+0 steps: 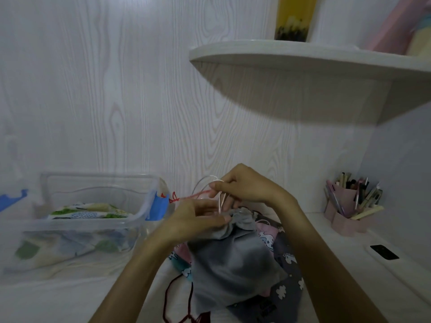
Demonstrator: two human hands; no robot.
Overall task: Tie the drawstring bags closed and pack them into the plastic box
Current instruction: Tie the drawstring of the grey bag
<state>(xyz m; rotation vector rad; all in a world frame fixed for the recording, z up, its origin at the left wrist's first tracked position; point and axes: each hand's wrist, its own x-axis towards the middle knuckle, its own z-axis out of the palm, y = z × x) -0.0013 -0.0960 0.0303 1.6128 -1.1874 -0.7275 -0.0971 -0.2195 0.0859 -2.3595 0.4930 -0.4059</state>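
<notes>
Head view, tying step. Just below centre of the frame, the left hand (198,215) pinches the gathered neck of the grey drawstring bag (233,259), probably to keep the mouth bunched shut while the knot is formed. Directly above it, the right hand (247,185) has its fingers curled on the pale drawstring (220,194), holding a loop up and away from the cloth; the raised cord likely leaves room to pass an end through. The grey bag lies on top of a heap of other bags, among them a dark bag printed with white clouds (286,287) at lower centre-right, which appear to wait their turn.

At the left edge stands the clear plastic box (93,220), lid off, with a leaf-patterned bag (88,212) already inside; it sits close to the work, so finished bags need only a short carry.

Hard to read: the knot itself is masked by the fingers, so whether it is begun or finished cannot be told. A red cord (184,197) runs between box and hands; its bag is hidden. The heap's lower part is cut off by the bottom edge.
</notes>
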